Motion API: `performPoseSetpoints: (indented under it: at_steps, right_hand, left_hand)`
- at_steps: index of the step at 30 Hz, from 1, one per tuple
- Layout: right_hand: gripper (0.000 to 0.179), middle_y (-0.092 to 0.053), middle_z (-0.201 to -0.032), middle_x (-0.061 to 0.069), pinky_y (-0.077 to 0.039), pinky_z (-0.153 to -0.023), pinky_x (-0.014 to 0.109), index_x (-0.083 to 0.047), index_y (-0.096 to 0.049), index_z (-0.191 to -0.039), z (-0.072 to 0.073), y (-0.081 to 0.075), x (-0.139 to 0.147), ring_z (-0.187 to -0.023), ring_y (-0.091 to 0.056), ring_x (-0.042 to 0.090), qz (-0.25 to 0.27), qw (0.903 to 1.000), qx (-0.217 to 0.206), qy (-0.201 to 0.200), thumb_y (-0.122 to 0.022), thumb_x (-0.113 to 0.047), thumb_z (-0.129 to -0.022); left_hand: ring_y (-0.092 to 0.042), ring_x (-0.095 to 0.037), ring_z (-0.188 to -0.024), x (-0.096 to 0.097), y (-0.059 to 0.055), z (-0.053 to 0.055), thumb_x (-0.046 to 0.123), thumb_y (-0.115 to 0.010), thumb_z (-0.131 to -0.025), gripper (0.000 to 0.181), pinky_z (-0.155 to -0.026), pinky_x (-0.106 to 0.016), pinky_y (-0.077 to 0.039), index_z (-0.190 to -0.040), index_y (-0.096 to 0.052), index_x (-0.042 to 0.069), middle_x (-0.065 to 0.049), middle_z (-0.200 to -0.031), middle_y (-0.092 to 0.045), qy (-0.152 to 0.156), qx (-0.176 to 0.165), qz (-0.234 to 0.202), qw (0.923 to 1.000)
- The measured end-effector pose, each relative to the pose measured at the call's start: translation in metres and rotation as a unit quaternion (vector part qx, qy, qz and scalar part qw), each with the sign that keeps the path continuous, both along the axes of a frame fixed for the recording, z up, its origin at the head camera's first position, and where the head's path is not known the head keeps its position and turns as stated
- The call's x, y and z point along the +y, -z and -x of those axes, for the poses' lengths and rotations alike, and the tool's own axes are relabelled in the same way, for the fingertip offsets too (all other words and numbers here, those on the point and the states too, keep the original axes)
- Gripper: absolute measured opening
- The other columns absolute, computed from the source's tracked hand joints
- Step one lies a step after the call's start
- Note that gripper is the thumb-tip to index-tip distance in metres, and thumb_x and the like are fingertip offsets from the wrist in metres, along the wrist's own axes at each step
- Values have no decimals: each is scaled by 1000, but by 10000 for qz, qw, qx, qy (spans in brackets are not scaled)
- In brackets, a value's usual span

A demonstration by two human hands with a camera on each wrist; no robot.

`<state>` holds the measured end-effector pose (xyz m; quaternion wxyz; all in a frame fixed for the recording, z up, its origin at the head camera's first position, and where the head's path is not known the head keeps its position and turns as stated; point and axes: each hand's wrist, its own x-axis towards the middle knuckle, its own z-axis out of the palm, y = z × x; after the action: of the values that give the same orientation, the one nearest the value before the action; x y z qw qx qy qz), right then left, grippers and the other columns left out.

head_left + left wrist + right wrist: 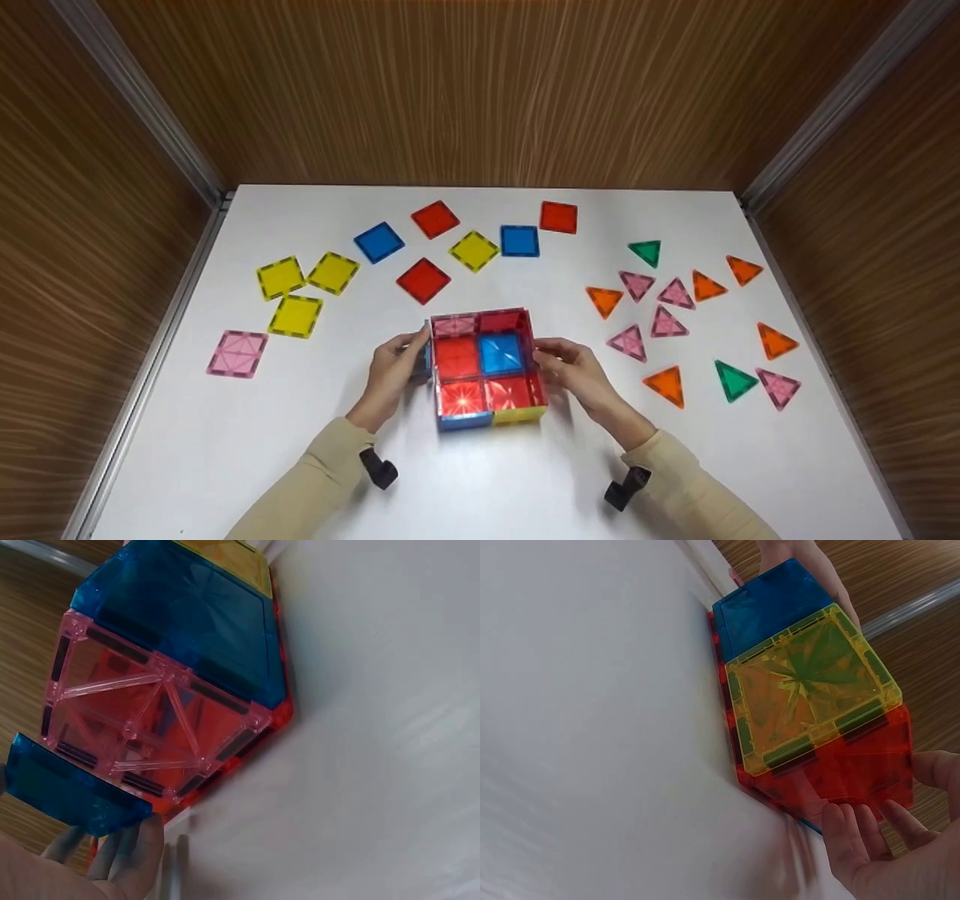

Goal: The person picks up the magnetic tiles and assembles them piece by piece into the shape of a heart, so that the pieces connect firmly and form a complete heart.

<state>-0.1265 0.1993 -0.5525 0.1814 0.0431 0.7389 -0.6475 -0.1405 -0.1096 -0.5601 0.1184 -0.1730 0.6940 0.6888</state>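
An open-topped box of see-through magnetic tiles (517, 414) stands on the white table. Its floor shows red squares and one blue square; a blue and a yellow tile form the near side. My left hand (390, 375) pinches a blue square tile (71, 784) between thumb and fingers. That tile is at the box's left side, beside a pink tile (131, 727) in the wall. On the opposite side, my right hand (577, 371) grips a red tile (855, 765) of the right wall, thumb and fingertips against it. The fingers' far sides are partly hidden.
Behind the box lie loose red (424, 281), blue (520, 241) and yellow squares (474, 250). More yellow squares (295, 316) and a pink square (238, 353) lie left. Orange (667, 385), pink (668, 322) and green triangles (735, 381) spread right. Wood-grain panels (480, 90) enclose the table.
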Motion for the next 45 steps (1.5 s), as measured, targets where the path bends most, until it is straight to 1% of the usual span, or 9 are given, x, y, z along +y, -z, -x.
performPoseSetpoints:
  at_steps: [3,7,13,18,25,31,34,38,45]
  right_hand:
    - [44,-62,-143,21,-60,-95,25,-2,-60,-143,0,1,0,-117,-66,24,-5,10000,-47,15,-65,-25,-105]
    - [45,-62,-143,22,-60,-95,25,-2,-60,-143,-1,2,0,-117,-66,25,18,10000,-35,6,-65,-25,-105]
    - [45,-63,-139,24,-62,-96,31,1,-60,-142,-2,1,-1,-113,-69,26,104,9999,69,9,-65,-25,-106]
    - [44,-64,-135,25,-63,-96,35,2,-59,-141,-4,3,-5,-109,-70,27,230,9997,76,64,-64,-24,-106]
    - [48,-67,-126,20,-62,-89,28,5,-58,-141,-7,5,-15,-98,-72,19,380,9990,-12,242,-67,-24,-104]
    - [46,-68,-120,15,-61,-93,33,2,-61,-140,-4,7,-18,-97,-70,18,235,9989,-27,405,-69,-24,-103]
    - [49,-68,-123,15,-61,-98,37,1,-60,-142,-2,8,-17,-103,-69,20,156,9993,15,329,-71,-26,-102]
    - [49,-67,-124,14,-60,-102,39,1,-59,-142,0,8,-15,-106,-68,20,145,9996,33,230,-70,-26,-103]
    - [49,-66,-126,19,-61,-96,33,3,-58,-142,-1,7,-13,-103,-69,18,181,9996,74,180,-70,-24,-103]
  left_hand:
    - [-68,-10,-78,2,3,1,46,-68,-102,53,-72,-28,-62,-126,-70,-1,-7,-96,-72,56,-86,12,9999]
    - [-67,-10,-83,2,6,2,44,-68,-102,52,-76,-28,-64,-127,-70,-2,-5,-100,-69,138,-57,93,9998]
    - [-68,-13,-91,0,6,4,46,-69,-101,54,-84,-32,-65,-126,-71,-2,-8,-107,-70,313,51,145,9994]
    - [-65,-14,-98,-4,6,10,49,-69,-100,54,-87,-27,-62,-125,-72,1,-9,-111,-71,423,88,386,9983]
    - [-64,-15,-98,-11,7,20,44,-69,-102,48,-87,-28,-60,-125,-74,3,-10,-113,-73,450,189,467,9977]
    - [-65,-18,-104,-20,4,20,46,-68,-102,48,-92,-31,-60,-129,-72,6,-11,-119,-73,771,228,667,9945]
    - [-66,-24,-111,-34,1,21,49,-65,-103,51,-97,-35,-60,-136,-69,11,-12,-130,-70,952,237,983,9903]
    - [-65,-29,-122,-66,-7,22,48,-63,-104,55,-104,-41,-59,-144,-62,10,-14,-144,-64,1120,443,1664,9787]
    - [-56,-42,-135,-141,-25,17,39,-67,-104,61,-117,-54,-48,-147,-56,-2,-25,-150,-57,1168,1265,2732,9464]
